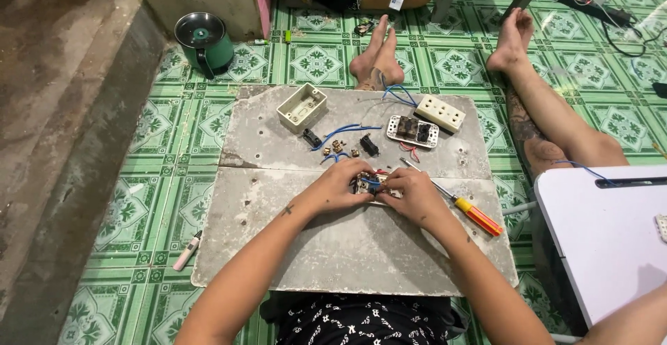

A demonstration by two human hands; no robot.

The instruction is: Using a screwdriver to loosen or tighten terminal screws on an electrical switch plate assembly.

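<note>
**Both hands closed over a small switch part on a grey slab**

We look down on a grey slab (347,248) laid on a green patterned tile floor (160,143). Our left hand (338,186) and right hand (415,193) meet near the slab's middle, fingers curled together and clamped on a small pale switch module (374,185) with blue and red wires. The hands cover most of it, so we cannot make out its shape or which face is up.

Just beside our right hand lies a screwdriver (455,200) with an orange and yellow handle, its tip pointing up-left. Farther up the slab sit an open cream wall box (301,107), a white socket plate (440,113), a switch frame (412,131) with dark inserts, loose blue wires (340,136) and small brass bits too tiny to tell apart.

A marker (187,250) lies on the tiles left of the slab. A green kettle (203,43) stands near the wall. Another person's bare legs (542,109) stretch along the right; the upper frame edge cuts that person off. A white board (604,234) runs off the frame at right.
</note>
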